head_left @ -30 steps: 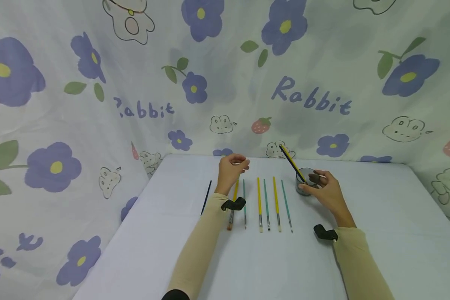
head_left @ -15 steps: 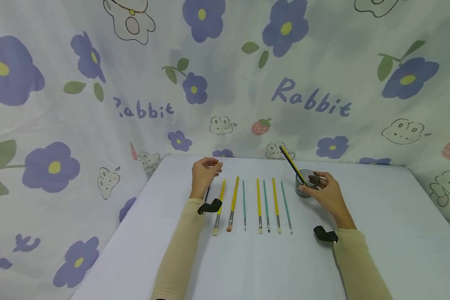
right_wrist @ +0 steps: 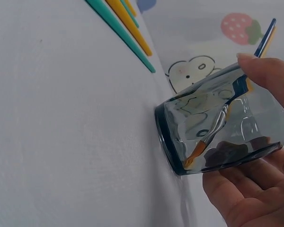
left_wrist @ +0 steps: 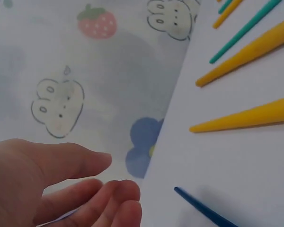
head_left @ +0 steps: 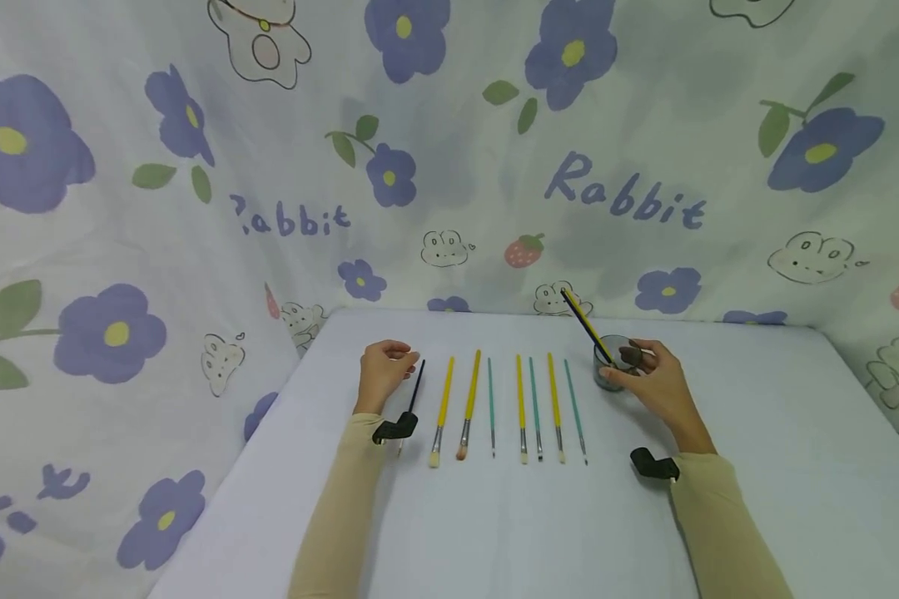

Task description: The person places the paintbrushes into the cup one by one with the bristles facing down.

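I saw the right hand (head_left: 659, 384) grip the glass (right_wrist: 194, 122), the left hand (head_left: 383, 374) loose, a dark brush (head_left: 417, 385) at its three o'clock.

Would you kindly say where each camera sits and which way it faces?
Head: worn on the head, facing forward and down at the table; left hand, right hand and sleeves show.
Left wrist: on that wrist, facing brush handles and printed cloth; left hand shows partly.
Right wrist: on that wrist, facing the glass; right hand shows partly.
Shared: head and right wrist show the glass.
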Available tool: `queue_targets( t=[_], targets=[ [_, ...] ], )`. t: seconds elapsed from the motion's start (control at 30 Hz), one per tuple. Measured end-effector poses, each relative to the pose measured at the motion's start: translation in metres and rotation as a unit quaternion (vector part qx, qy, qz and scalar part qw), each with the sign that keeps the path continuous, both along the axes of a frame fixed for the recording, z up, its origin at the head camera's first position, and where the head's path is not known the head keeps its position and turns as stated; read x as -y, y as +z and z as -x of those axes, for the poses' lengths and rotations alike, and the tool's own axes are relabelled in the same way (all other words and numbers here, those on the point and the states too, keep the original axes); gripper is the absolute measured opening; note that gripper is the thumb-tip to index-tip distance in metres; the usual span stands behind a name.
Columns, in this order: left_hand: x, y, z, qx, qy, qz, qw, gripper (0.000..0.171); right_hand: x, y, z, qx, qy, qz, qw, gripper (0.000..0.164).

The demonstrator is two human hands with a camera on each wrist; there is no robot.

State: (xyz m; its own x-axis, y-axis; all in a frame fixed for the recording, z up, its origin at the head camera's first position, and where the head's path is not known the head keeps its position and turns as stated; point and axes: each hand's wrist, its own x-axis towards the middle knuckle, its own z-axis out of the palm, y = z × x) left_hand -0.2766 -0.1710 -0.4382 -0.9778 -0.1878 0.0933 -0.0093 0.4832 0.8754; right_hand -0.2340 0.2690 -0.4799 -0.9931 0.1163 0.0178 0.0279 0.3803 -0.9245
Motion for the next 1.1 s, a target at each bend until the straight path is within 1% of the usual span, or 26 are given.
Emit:
queue_targets(
  t=[0.1, 0.17, 0.27, 0.33, 0.43, 0.53, 0.6, 0.7, 0.8, 0.9, 1.0, 1.1],
  targets=[
    [0.002, -0.004, -0.003, 0.033, -0.001, 0.037, 0.9988, 0.025, 0.001, -0.001, 0.000, -0.001, -0.002, -0.002, 1.000, 0.100],
    [0.003, -0.007, -0.004, 0.061, -0.002, 0.066, 0.9960, 0.026, 0.001, -0.002, 0.001, 0.002, -0.003, 0.000, 1.000, 0.099],
    [0.007, -0.011, -0.006, 0.096, -0.001, 0.112, 0.9891, 0.027, 0.002, -0.005, 0.003, 0.006, 0.000, 0.005, 1.000, 0.100],
    [0.009, -0.011, -0.007, 0.111, 0.004, 0.141, 0.9838, 0.026, 0.004, -0.006, 0.005, 0.005, 0.005, 0.007, 1.000, 0.101],
    [0.009, -0.012, -0.008, 0.128, 0.003, 0.169, 0.9772, 0.022, 0.004, -0.005, 0.006, 0.005, 0.006, 0.006, 1.000, 0.101],
    [0.005, -0.015, -0.008, 0.130, -0.002, 0.196, 0.9721, 0.019, 0.002, -0.001, 0.005, 0.009, 0.003, -0.002, 1.000, 0.101],
    [0.004, -0.017, -0.006, 0.122, -0.008, 0.203, 0.9715, 0.017, 0.000, 0.002, 0.005, 0.006, -0.001, -0.005, 1.000, 0.101],
    [0.003, -0.020, -0.006, 0.114, -0.009, 0.207, 0.9717, 0.016, 0.000, 0.004, 0.004, -0.001, -0.005, -0.009, 1.000, 0.102],
    [0.003, -0.020, -0.007, 0.120, -0.009, 0.210, 0.9702, 0.015, 0.000, 0.003, 0.004, 0.005, -0.007, -0.007, 1.000, 0.102],
    [0.003, -0.020, -0.007, 0.135, -0.009, 0.232, 0.9634, 0.015, 0.002, 0.001, 0.003, 0.015, -0.003, -0.005, 1.000, 0.102],
    [0.001, -0.018, -0.007, 0.141, -0.007, 0.252, 0.9575, 0.018, 0.003, -0.001, 0.003, 0.009, -0.003, -0.004, 1.000, 0.101],
    [-0.002, -0.018, -0.005, 0.137, -0.012, 0.260, 0.9559, 0.024, 0.003, -0.002, 0.002, 0.006, -0.014, -0.005, 1.000, 0.100]
  ],
)
